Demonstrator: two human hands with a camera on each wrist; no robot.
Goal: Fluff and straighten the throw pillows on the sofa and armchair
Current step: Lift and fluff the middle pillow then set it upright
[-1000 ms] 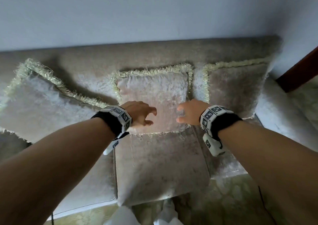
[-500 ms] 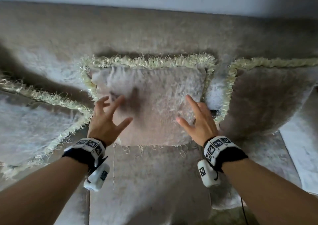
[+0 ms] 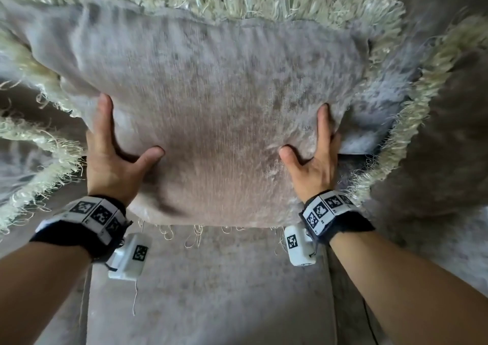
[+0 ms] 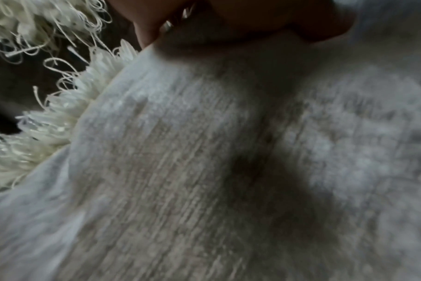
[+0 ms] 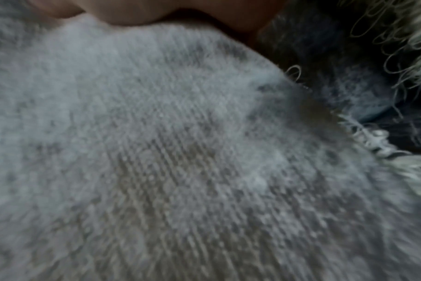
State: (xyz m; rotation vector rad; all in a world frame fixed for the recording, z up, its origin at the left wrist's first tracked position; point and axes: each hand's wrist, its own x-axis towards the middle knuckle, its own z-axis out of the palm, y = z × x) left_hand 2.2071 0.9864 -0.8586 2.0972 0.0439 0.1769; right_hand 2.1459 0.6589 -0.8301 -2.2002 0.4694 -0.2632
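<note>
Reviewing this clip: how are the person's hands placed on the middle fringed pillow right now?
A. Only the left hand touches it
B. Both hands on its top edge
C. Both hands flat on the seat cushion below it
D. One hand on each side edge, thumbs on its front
D: the left hand and right hand grip opposite side edges of the middle pillow, thumbs pressed into its front.

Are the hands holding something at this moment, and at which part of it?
Both hold the middle pillow: left hand grips its lower left side, right hand its lower right side, thumbs on the front.
</note>
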